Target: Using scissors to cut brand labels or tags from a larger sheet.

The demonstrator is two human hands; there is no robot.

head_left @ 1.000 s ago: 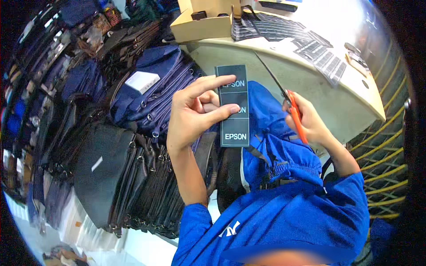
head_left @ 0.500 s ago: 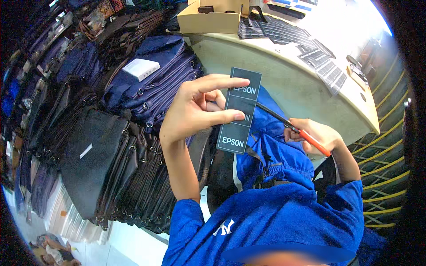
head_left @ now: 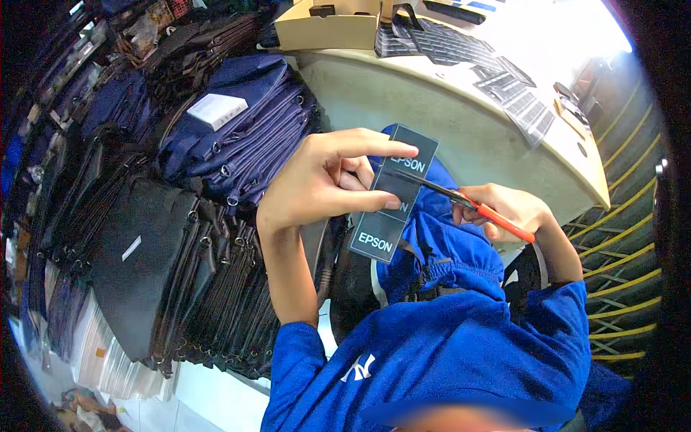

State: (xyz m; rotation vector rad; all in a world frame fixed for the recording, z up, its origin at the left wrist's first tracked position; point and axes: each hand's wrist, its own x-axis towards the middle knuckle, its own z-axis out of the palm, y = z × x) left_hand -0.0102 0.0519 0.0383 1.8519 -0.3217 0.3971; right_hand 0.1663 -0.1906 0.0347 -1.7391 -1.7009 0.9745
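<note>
— What's that dark strip (head_left: 392, 194) between the hands?

— A long card strip, dark, with white lettering at intervals. The left hand (head_left: 324, 183) pinches it: forefinger stretched along the top edge, thumb and the other fingers closed on the near side, so it stands almost upright, tilted a little to the right.

— And the right hand (head_left: 507, 209)?

— Wrapped round the orange handles of a pair of scissors (head_left: 461, 198). The blades run leftward from that hand and cross the strip about a third of the way down, at a line between two printed blocks. They look nearly closed on it, though I cannot tell how far the cut goes.

— What's under the hands?

— A blue bag (head_left: 443, 248) lies just below them, against the person's blue jersey.

— Further out?

— Beyond the hands, a pale curved worktop (head_left: 461, 122). On it, past the right hand, lie sheets of the same dark labels (head_left: 515, 93), and above the left hand a shallow cardboard box (head_left: 327, 29). To the left of the left hand there is a pile of navy bags (head_left: 245, 137) with a small white box (head_left: 217, 109) on top. Nearer me, below that hand, black bags (head_left: 165, 266) stand packed in a row.
</note>
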